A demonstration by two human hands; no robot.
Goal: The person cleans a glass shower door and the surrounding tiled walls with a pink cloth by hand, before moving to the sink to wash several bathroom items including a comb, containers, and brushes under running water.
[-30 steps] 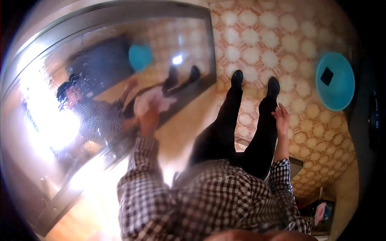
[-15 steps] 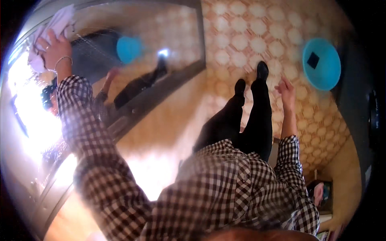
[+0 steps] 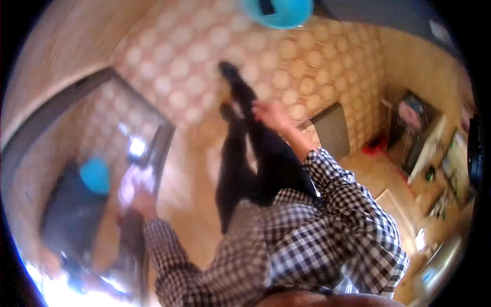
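Observation:
A dark-framed mirror (image 3: 110, 120) is on the left, and my left hand (image 3: 145, 204) is at its glass, close to the inner edge of the frame. That hand is closed on a pale lilac cloth (image 3: 136, 180), bunched and pressed against the glass; motion blurs both. My right hand (image 3: 273, 115) hangs in front of my legs, blurred, fingers loosely bent and apart with nothing in them. Reflected in the mirror are a blue basin, dark shapes and a bright spot of light.
On the patterned floor (image 3: 194, 53) ahead stands a blue basin (image 3: 291, 15) with a dark flat piece inside. A dark stool-like seat (image 3: 332, 128) is right of my hand. Farther right are a shelf unit (image 3: 411, 138) and a cluttered tabletop (image 3: 394, 204).
My left hand has brought the cloth down from the upper part of the mirror to near its frame. My right hand has moved in front of my legs. The view has turned rightward.

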